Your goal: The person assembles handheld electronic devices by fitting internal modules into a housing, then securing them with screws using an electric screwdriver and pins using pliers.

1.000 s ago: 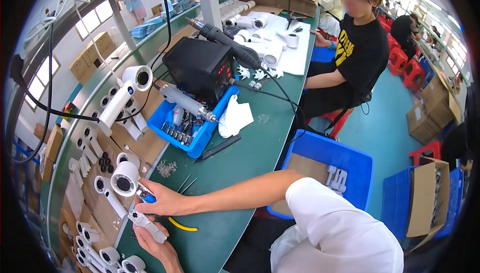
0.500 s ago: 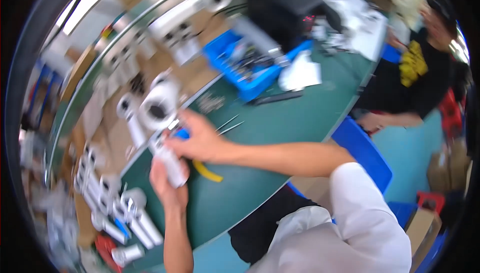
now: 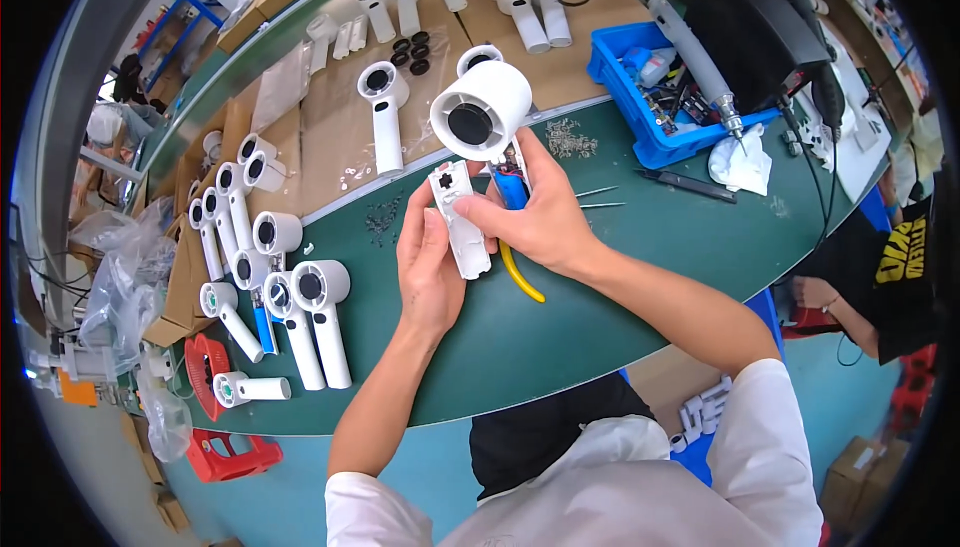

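Note:
My left hand (image 3: 430, 265) is closed around a white handle cover (image 3: 463, 222), with a small black cross-shaped part near its top. My right hand (image 3: 545, 209) grips a white handheld fan (image 3: 482, 107), its round head raised above the fingers. The fan's handle is open on one side, baring a blue battery (image 3: 511, 189) and some wires. My right thumb also presses on the cover, which is apart from the fan head. Beneath my hands, a curved yellow tool handle (image 3: 522, 277) lies on the green tabletop (image 3: 640, 277).
Several white fans (image 3: 320, 317) stand and lie at the left. Tweezers (image 3: 600, 199), a pile of small screws (image 3: 570, 139) and a dark pen-like tool (image 3: 686, 185) lie farther right. Beyond them are a blue bin (image 3: 650, 152) and a grey electric screwdriver (image 3: 695, 57). A co-worker (image 3: 890, 277) is at the right.
My view has swung, so the bench and hands now appear farther right and the picture is sharper. Both hands keep hold of the fan and the cover.

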A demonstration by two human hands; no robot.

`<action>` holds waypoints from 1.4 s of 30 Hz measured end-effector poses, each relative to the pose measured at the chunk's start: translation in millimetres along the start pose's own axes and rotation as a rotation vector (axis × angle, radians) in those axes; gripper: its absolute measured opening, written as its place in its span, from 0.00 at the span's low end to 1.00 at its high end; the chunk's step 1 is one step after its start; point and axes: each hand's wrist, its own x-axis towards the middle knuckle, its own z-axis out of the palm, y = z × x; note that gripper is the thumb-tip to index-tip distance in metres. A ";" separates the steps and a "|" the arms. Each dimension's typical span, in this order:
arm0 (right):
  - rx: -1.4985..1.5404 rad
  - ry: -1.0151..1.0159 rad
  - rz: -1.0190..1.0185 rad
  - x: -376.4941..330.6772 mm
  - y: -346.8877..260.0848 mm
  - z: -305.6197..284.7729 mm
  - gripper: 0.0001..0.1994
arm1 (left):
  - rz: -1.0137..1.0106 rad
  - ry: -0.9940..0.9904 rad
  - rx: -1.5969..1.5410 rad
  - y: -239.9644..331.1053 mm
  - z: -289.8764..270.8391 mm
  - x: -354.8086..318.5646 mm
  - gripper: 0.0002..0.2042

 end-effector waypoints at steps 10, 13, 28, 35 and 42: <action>-0.102 0.012 -0.091 2.2 7.8 -3.8 0.24 | 0.060 0.015 0.076 -4.3 3.7 0.4 0.26; -0.094 0.015 -0.067 1.2 5.6 -2.5 0.24 | 0.077 0.006 0.097 -4.7 3.1 -0.1 0.26; -0.051 -0.009 -0.016 5.6 9.0 -6.7 0.22 | 0.155 0.012 0.210 -5.1 5.1 -3.1 0.25; 0.062 -0.059 0.174 8.5 7.3 -8.2 0.20 | 0.111 0.056 0.212 -5.3 -1.9 -1.8 0.26; 0.360 -0.044 0.265 17.5 6.2 -27.6 0.25 | 0.160 0.289 0.755 9.2 -12.4 9.8 0.18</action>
